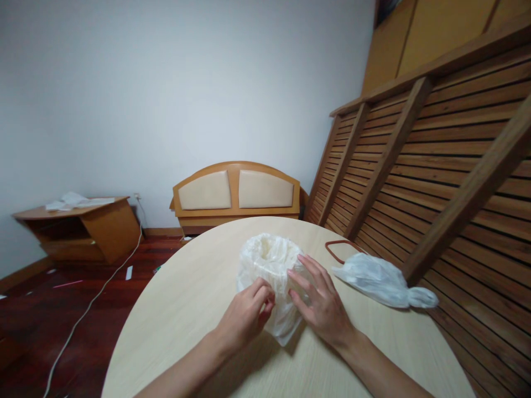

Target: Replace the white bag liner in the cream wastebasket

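Note:
A thin white plastic bag [286, 312] is draped over the rim and outside of a round, bin-like container, and its folds hang down the front to a corner near the table. The container itself is mostly hidden under the plastic. At the front left, my left hand [249, 309] is closed, with thumb and fingers pinched at the bag's hanging part. My right hand [319, 301] is open at the right side, fingers spread, the fingertips at the bag near the rim. Both rest over a round pale wooden table [186, 309].
On the table's right lie a knotted, filled white bag [379, 279] and a brown loop handle [332, 251]. A slatted wooden frame [415, 182] leans along the right. Behind stands a padded headboard [234, 188]. A low cabinet [99, 226] and a white cable [89, 304] are left.

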{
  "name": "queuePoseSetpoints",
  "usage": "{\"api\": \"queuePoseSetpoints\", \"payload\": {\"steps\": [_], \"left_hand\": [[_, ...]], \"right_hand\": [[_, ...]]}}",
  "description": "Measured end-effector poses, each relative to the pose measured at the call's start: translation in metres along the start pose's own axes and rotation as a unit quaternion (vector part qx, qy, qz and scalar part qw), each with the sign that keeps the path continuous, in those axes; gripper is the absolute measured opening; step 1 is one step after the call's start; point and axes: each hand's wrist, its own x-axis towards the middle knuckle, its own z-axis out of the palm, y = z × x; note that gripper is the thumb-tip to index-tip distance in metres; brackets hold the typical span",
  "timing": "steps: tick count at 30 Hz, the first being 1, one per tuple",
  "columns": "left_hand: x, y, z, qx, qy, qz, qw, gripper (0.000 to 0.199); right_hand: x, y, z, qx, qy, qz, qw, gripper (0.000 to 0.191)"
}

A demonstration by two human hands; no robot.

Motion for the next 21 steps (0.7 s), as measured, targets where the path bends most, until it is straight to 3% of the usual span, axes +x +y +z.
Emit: {"api": "queuePoseSetpoints", "payload": {"steps": [4,6,8,11,15,21], "left_hand": [[0.001,-0.006,-0.015,-0.018,-0.038,0.071,0.997,0.013],[0.002,-0.012,-0.026,-0.024,-0.019,0.09,0.995,0.012],[0.003,-0.02,-0.034,-0.031,0.052,0.043,0.997,0.013],[0.005,-0.034,-0.038,-0.043,0.139,-0.107,0.984,0.004],[0.006,-0.048,-0.029,-0.074,0.128,-0.211,0.966,0.032],[0.003,-0.059,-0.017,-0.106,0.099,-0.264,0.954,0.038]], "right_hand": [[0.001,-0.001,-0.004,-0.01,0.0,-0.016,1.0,0.037],[0.002,0.0,-0.005,-0.014,0.003,-0.024,1.0,0.036],[0.002,-0.001,-0.006,-0.014,0.006,-0.034,0.999,0.037],[0.003,-0.005,-0.005,-0.01,-0.007,-0.045,0.999,0.043],[0.002,-0.01,-0.001,0.005,-0.046,-0.046,0.998,0.048],[0.003,-0.005,-0.001,0.022,-0.058,-0.041,0.997,0.048]]}}
